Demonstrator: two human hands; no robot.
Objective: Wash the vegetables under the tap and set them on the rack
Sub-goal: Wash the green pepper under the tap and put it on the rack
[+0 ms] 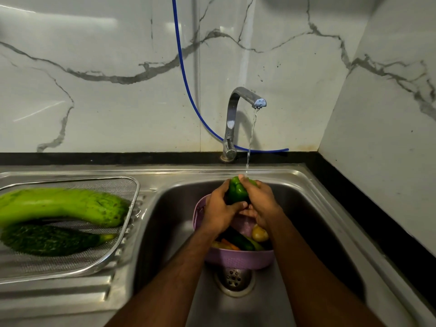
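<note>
Hands, left hand point(218, 208) and right hand point(258, 204), both grip green capsicum point(237, 193) under tap point(236, 114) stream; rotate it, rinsing all sides above sink point(306, 208).

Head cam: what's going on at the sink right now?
A person holds a green pepper in both hands, left hand and right hand, under the running tap. Below it, a purple basket in the sink still holds more vegetables, including a potato and a carrot. A pale green gourd and a dark bitter gourd already lie on the rack.
</note>
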